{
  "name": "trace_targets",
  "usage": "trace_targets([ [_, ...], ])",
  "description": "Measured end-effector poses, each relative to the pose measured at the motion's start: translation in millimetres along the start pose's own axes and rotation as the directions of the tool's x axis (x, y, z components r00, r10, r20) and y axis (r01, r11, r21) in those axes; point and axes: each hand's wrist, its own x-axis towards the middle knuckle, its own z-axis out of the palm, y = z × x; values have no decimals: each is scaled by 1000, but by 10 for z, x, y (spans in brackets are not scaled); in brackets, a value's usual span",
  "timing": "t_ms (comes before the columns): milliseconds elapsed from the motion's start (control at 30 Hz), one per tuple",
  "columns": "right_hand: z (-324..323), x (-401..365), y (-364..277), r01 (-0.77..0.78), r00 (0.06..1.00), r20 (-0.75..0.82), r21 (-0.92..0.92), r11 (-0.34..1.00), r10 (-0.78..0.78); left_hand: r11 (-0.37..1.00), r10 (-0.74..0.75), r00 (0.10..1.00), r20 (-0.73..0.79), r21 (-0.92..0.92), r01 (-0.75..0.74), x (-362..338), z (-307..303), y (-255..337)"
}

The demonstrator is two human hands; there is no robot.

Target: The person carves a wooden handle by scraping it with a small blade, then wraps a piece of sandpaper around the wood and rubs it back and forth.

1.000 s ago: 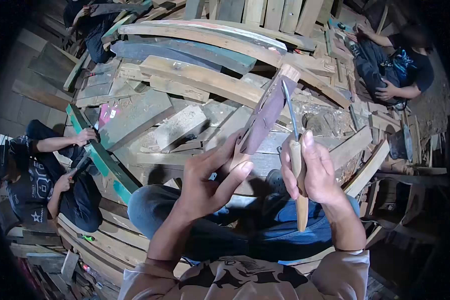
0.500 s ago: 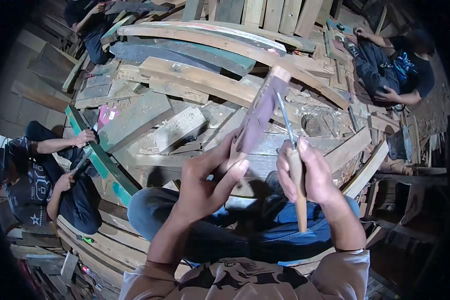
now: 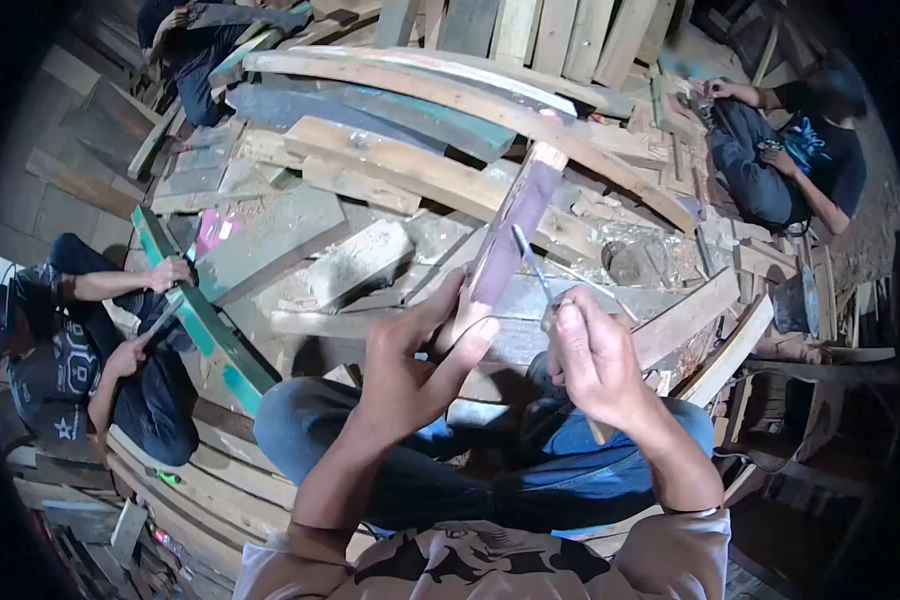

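Observation:
My left hand [image 3: 410,370] is wrapped round the lower end of a wooden block [image 3: 515,235], holding it up at a slant over my lap. The block's face is painted purple, with bare pale wood at the top end and along the chipped left edge. In my right hand [image 3: 595,360] is a carving knife with a slender metal blade [image 3: 532,262] and a long wooden handle, mostly covered by my fingers. Its tip overlaps the purple face in this view. The handle's butt shows below my wrist.
Long curved planks [image 3: 420,75] lie across the far side, with timber offcuts [image 3: 360,262] nearer me. At left, a person [image 3: 100,350] grips a green-painted beam [image 3: 215,325] and a tool. Another person [image 3: 795,150] sits at right, and one [image 3: 195,50] sits far left.
My right hand has turned over, palm now downward, and the knife's tip has moved left and lower along the block. The block has turned slightly, showing its bare left edge.

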Motion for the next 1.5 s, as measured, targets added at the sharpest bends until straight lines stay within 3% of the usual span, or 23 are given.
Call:
trace_targets([
  [67,10,1,17,-17,1000,-14,-2,1000,17,1000,-11,1000,-20,-1,11,12,32,17],
  [100,21,-12,128,35,999,-4,-114,993,-36,1000,-11,1000,0,-21,11,8,25,31],
  [167,-7,0,43,40,999,-8,-104,994,-41,982,-152,987,47,-104,156,34,46,115],
  [300,2,-43,72,91,995,-29,-182,979,-98,955,-172,985,-20,-251,161,-10,188,49],
  [367,12,-57,123,192,975,-70,-221,956,-212,934,-231,973,16,-276,226,-8,207,75],
  [433,-41,-58,125,252,963,-21,-279,927,-268,940,-172,985,-10,-300,161,16,235,98],
  [567,-82,-53,102,180,979,-27,-333,926,-200,917,-153,983,97,-356,178,127,275,91],
  [633,-88,-44,124,226,956,-101,-343,912,-275,865,-234,964,128,-426,266,154,298,142],
  [767,-149,-39,227,328,917,-79,-404,854,-390,809,-182,969,165,-535,243,218,372,40],
  [833,-170,-24,252,368,885,-111,-426,826,-451,709,-142,980,138,-677,198,231,428,23],
  [900,-213,-26,236,373,881,-106,-443,815,-460,733,-90,980,180,-654,188,263,435,64],
  [967,-228,-32,241,379,877,-105,-450,809,-470,744,-210,977,44,-641,189,276,512,127],
  [1000,-233,-56,226,367,887,-91,-452,813,-452,761,-154,981,115,-619,192,279,474,151],
  [1167,-269,-68,203,373,875,-88,-502,780,-475,754,-152,985,79,-635,167,267,517,159],
  [1267,-269,-82,189,356,886,-88,-503,788,-456,758,-192,972,134,-609,233,257,473,153],
  [1367,-252,-90,217,345,892,-80,-513,786,-444,771,-169,983,66,-613,174,240,507,160],
  [1433,-224,-92,241,340,899,-69,-510,790,-432,844,-189,982,22,-508,174,231,487,76],
  [1500,-190,-69,255,369,875,-94,-505,780,-475,820,-109,988,106,-553,150,222,494,114],
])
